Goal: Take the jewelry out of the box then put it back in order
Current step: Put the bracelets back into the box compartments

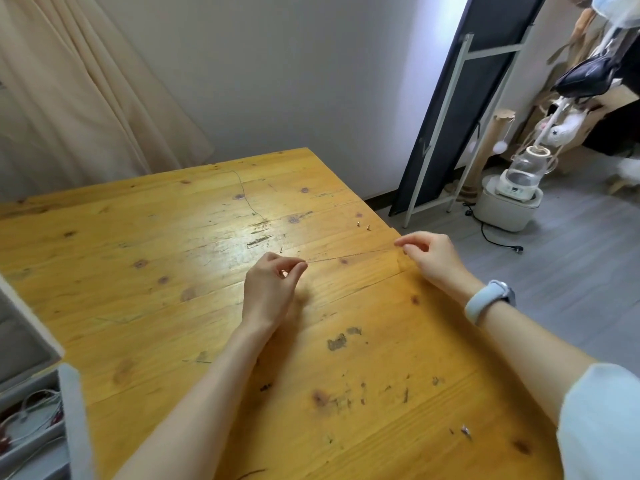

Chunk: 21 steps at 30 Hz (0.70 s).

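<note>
A thin chain necklace (pixel 349 257) is stretched taut just above the wooden table (pixel 145 258). My left hand (pixel 270 289) pinches one end near the table's middle. My right hand (pixel 427 256) pinches the other end at the table's right edge. Another thin chain (pixel 246 194) lies in a curve on the far part of the table. Two tiny earrings (pixel 363 224) rest near the right edge, and a small piece (pixel 466 432) lies at the near right. The grey jewelry box (pixel 31 375) stands open at the left edge, with several pieces in its lower tray.
The table ends just past my right hand, with grey floor beyond. A dark board on a white frame (pixel 460 109) leans on the wall. A white appliance (pixel 509 199) with a cord sits on the floor. A beige curtain (pixel 69 81) hangs at the far left.
</note>
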Each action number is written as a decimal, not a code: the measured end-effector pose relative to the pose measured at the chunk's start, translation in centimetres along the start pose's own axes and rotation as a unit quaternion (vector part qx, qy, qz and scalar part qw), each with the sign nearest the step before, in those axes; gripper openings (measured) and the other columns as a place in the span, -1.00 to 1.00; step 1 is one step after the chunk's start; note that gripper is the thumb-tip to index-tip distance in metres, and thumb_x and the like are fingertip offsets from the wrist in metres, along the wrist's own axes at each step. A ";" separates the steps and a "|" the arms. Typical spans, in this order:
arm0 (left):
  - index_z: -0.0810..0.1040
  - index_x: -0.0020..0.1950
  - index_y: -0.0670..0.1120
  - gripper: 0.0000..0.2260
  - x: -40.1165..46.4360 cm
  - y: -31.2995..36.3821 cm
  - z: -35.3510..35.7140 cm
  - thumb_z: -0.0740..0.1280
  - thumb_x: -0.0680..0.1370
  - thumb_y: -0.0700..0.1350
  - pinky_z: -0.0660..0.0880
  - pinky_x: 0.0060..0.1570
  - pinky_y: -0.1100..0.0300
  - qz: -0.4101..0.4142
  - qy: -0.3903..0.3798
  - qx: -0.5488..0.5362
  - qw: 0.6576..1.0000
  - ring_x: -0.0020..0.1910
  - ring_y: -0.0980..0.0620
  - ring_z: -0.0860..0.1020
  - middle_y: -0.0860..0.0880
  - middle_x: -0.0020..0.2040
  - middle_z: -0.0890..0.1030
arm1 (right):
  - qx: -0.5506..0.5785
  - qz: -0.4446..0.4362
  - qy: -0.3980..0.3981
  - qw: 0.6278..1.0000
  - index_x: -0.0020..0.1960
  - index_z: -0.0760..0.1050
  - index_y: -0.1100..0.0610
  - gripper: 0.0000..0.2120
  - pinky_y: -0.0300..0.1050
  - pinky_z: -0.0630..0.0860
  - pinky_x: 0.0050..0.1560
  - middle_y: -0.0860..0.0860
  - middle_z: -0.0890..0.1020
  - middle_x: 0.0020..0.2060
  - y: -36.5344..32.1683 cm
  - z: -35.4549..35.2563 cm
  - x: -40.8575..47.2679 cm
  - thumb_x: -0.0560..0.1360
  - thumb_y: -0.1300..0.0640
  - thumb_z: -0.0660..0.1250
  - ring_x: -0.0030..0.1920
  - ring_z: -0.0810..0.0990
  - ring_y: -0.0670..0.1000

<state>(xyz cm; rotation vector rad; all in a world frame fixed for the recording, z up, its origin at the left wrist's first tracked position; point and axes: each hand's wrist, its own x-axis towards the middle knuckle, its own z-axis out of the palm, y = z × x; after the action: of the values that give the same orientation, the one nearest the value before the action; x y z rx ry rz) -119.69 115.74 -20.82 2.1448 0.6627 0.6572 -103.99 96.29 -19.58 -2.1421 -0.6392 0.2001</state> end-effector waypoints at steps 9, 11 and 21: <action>0.66 -0.16 -0.20 -0.95 0.8 -2.3 0.7 0.42 0.44 -0.24 0.49 -0.33 0.10 0.148 -0.003 0.194 0.970 -0.30 -0.10 0.49 -0.13 -0.27 0.53 | -0.194 -0.077 -0.010 0.978 0.00 0.57 0.20 -0.80 -0.16 0.30 0.03 0.14 0.49 0.00 1.6 2.8 4.5 0.54 0.25 0.17 0.06 0.38 0.07; 0.65 -0.22 -0.20 -0.95 0.9 -2.6 0.9 0.46 0.37 -0.31 0.48 -0.40 0.09 0.168 0.003 0.224 0.960 -0.34 -0.11 0.49 -0.13 -0.32 0.52 | -0.175 -0.084 0.010 0.981 -0.02 0.59 0.21 -0.82 -0.18 0.26 0.02 0.13 0.48 -0.02 1.8 2.9 4.5 0.52 0.27 0.20 0.04 0.38 0.06; 0.62 -0.10 -0.10 -0.66 0.4 -2.4 0.7 0.10 0.49 0.02 0.42 -0.17 0.05 0.165 -0.030 0.283 0.944 -0.15 -0.08 0.51 -0.08 -0.16 0.56 | -0.194 -0.116 -0.005 0.974 0.26 0.44 0.18 -0.68 -0.08 0.26 0.31 0.11 0.47 0.26 2.4 2.8 3.1 0.53 0.28 0.15 0.29 0.36 0.06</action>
<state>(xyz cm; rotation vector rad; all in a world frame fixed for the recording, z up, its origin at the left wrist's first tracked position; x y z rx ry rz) -119.53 116.96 -23.05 2.8409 0.5001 0.6218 -101.48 98.65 -22.90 -2.4109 -0.9930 -0.0476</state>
